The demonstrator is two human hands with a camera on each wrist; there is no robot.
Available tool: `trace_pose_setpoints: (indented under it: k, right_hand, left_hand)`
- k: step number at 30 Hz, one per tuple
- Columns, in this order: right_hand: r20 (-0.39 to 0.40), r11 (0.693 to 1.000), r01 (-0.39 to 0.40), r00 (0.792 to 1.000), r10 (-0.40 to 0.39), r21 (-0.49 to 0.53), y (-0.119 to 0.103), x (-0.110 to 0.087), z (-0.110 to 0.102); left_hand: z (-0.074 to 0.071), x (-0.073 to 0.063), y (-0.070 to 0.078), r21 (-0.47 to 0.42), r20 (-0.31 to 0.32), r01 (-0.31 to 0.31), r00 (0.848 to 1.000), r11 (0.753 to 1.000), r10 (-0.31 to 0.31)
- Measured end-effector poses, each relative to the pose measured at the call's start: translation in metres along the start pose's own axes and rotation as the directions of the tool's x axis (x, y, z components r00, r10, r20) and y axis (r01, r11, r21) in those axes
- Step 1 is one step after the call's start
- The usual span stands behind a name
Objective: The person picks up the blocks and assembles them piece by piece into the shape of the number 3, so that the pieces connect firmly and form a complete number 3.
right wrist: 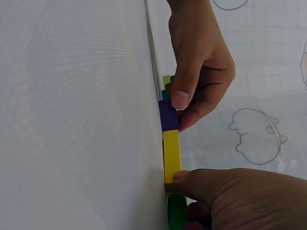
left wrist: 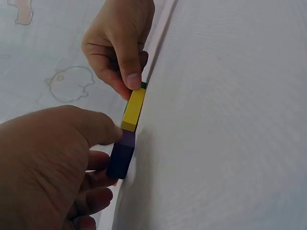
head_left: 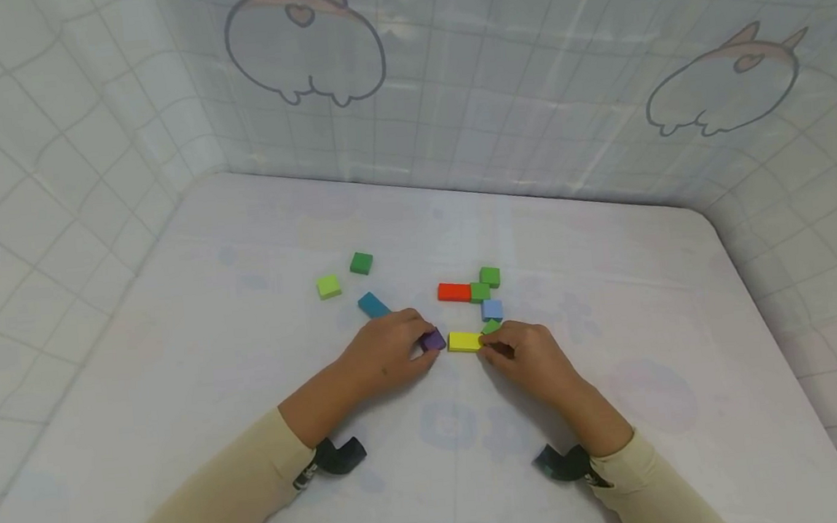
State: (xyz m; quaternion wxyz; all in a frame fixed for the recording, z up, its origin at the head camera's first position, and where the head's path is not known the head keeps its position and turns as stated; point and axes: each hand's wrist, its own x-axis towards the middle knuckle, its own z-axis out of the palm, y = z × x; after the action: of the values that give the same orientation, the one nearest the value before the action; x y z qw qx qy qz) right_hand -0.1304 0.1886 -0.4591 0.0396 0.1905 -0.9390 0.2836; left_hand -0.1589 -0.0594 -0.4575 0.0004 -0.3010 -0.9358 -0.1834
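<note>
My left hand [head_left: 385, 352] pinches a small purple block [head_left: 433, 340] between thumb and fingers, down at the tabletop. To its right lies a flat yellow block [head_left: 463, 341], whose right end my right hand [head_left: 535, 355] pinches. In the right wrist view the purple block [right wrist: 168, 116] and the yellow block [right wrist: 171, 153] stand end to end, seemingly touching. A green block [head_left: 491, 326] sits by the right fingertips, partly hidden by them. Behind it come a light blue block [head_left: 492, 310], two green blocks and a red block [head_left: 454, 291], forming a bent row.
Left of the row, a blue block [head_left: 373, 304] is partly covered by my left hand. Farther back lie a lime green block [head_left: 329, 287] and a dark green block [head_left: 362, 263], apart from each other. A patterned curtain [head_left: 480, 106] rises behind the white tabletop [head_left: 614, 277].
</note>
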Motion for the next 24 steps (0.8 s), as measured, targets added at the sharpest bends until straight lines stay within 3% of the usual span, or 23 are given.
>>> trace_pose_setpoints:
  k: [24]
  right_hand:
    - [0.003, 1.000, 0.009, 1.000, -0.009, -0.002, -0.0008, -0.0001, 0.0014]
  left_hand:
    - [-0.0010, 0.0006, 0.0008, -0.021, 0.036, -0.003, 0.999, 1.000, 0.003]
